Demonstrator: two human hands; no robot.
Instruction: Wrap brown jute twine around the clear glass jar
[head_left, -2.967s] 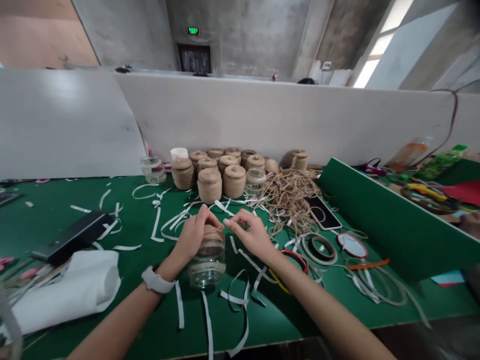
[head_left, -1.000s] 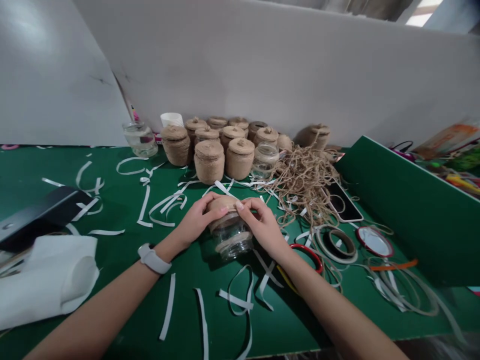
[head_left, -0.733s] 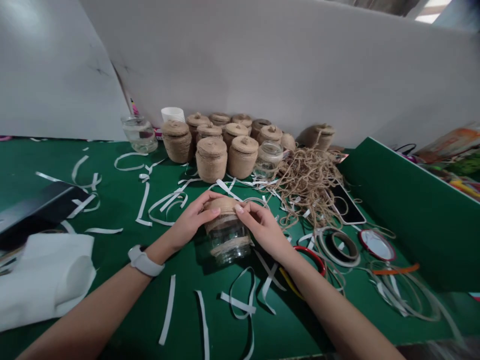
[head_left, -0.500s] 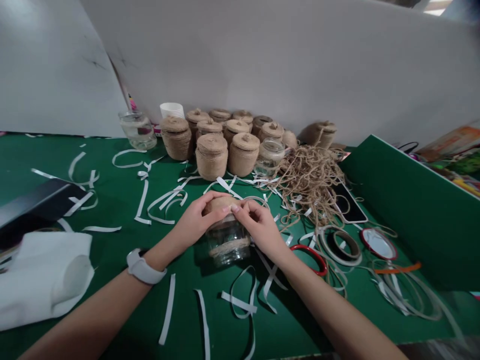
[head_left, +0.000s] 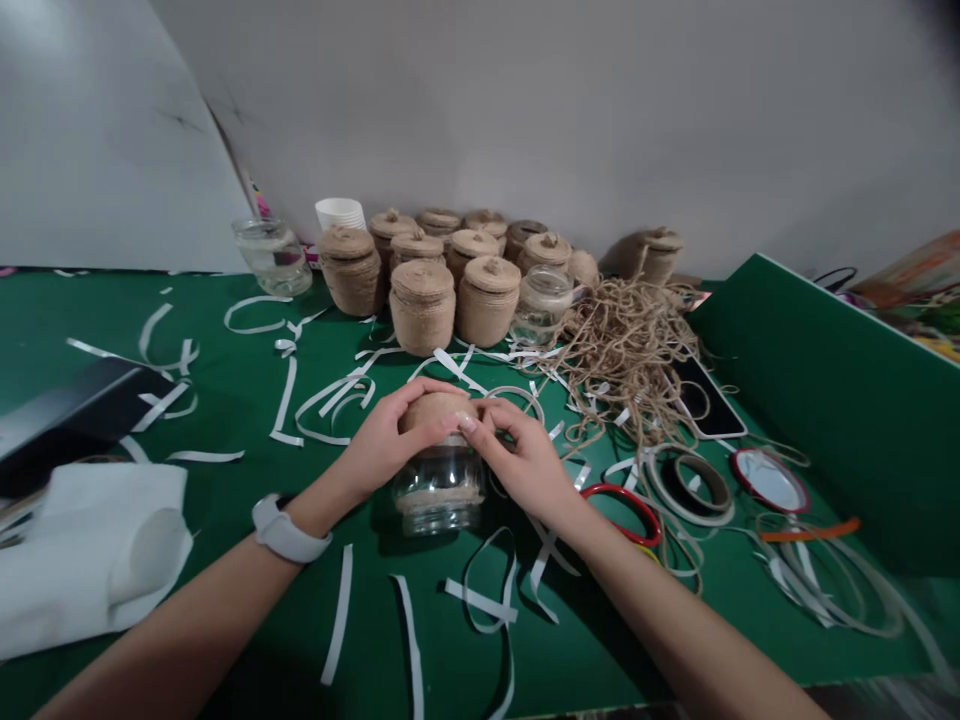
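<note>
Fingers of the left hand (head_left: pixel 384 440) and right hand (head_left: pixel 526 462) grasp the clear glass jar (head_left: pixel 441 470), partly wrapped in brown twine, at the green tabletop (head_left: pixel 577 650)'s middle; long axis nearly upright, twine-covered base up, mouth down.

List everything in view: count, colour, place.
Held jar: one, clear, brown twine, centre
Wrapped jars: ten-plus, brown, back
Glass jars: two, clear, back
Cup stack: one, white, back
Twine heap: one, brown, right
Phone: one, black, beside twine
Tape rolls: two, pale, right
Loop: one, red, right
Disc: one, red-rimmed, right
Strips: many, white, scattered
Sheet roll: one, white, left
Flat object: one, black, left
Table: one, green, beneath
Panel: one, green, right
Boards: two, pale, behind
Watch: one, white, left wrist
Left hand: one, on jar
Right hand: one, on jar
</note>
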